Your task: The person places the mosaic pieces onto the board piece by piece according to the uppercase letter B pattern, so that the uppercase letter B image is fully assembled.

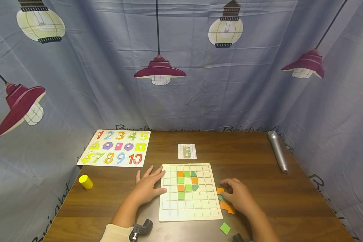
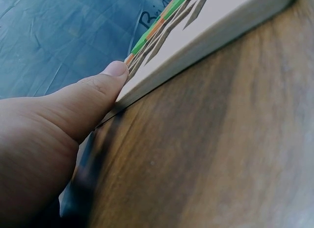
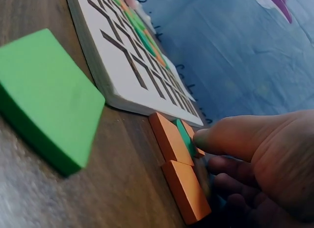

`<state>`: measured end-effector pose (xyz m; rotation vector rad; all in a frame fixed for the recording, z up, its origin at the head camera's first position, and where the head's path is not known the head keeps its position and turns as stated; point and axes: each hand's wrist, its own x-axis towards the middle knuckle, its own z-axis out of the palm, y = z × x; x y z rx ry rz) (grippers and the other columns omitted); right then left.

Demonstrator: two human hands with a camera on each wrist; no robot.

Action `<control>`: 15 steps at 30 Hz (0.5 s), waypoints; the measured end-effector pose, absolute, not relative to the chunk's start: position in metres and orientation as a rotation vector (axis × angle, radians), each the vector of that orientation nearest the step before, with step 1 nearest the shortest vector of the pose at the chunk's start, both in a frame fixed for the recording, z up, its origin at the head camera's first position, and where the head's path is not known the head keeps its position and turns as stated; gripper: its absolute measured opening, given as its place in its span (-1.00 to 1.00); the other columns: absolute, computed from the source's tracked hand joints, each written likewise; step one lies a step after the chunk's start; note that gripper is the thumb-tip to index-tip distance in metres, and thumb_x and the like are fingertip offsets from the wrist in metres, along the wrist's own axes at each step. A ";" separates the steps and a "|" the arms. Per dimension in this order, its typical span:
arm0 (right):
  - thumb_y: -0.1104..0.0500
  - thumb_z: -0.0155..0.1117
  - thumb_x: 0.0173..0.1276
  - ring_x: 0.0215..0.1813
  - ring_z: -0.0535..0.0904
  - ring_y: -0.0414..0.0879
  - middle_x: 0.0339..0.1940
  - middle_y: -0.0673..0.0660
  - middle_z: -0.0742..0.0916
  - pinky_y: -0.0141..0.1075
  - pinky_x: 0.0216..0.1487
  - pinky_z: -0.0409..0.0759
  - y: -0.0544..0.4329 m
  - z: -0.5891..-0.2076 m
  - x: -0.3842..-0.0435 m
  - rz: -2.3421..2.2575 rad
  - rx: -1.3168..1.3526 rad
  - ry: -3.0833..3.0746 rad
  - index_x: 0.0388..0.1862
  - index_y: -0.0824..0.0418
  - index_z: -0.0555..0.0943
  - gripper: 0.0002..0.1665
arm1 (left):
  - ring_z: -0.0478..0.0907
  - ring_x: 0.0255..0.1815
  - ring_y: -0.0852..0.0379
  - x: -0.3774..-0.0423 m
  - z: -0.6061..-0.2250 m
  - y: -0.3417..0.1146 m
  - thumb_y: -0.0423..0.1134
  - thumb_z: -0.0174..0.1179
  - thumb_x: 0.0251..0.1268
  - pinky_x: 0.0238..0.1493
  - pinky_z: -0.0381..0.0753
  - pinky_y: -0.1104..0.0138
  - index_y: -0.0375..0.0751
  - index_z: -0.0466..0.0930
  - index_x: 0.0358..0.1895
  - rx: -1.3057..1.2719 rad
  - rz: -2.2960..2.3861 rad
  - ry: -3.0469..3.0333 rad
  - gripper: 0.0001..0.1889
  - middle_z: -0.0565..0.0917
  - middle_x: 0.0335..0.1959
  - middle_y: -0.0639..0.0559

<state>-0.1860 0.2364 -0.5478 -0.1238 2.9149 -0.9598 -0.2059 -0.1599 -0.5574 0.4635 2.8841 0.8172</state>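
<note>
A cream wooden grid board (image 1: 189, 213) lies on the table, with several orange, light green and dark green tiles (image 1: 180, 188) set in its squares. My left hand (image 1: 148, 188) rests spread at the board's left edge. In the left wrist view the thumb (image 2: 100, 88) presses on the board's rim. Right of the board my right hand (image 1: 237, 196) reaches over a small group of loose orange tiles (image 3: 171, 139) and a dark green rounded tile (image 3: 183, 135). The right thumb's tip is right at the dark green tile; the other fingers are partly hidden.
A loose light green square tile (image 1: 225, 228) lies near the board's lower right corner. Behind the board is a small pattern card (image 1: 187, 151). A number-and-shape puzzle board (image 1: 113, 148) and a yellow cylinder (image 1: 86, 182) stand left; a silver microphone-like rod (image 1: 277, 152) lies far right.
</note>
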 end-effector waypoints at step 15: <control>0.17 0.53 0.29 -0.08 0.56 -0.12 -0.05 -0.04 0.69 -0.17 -0.01 0.62 0.237 -0.545 -0.184 -0.932 -0.110 2.892 -0.05 0.02 0.77 -0.75 | -0.07 0.75 -0.21 -0.205 -0.557 -0.159 0.19 0.40 0.29 0.51 -0.54 -0.45 0.11 0.38 0.58 0.457 0.820 2.889 -0.19 0.18 0.70 0.19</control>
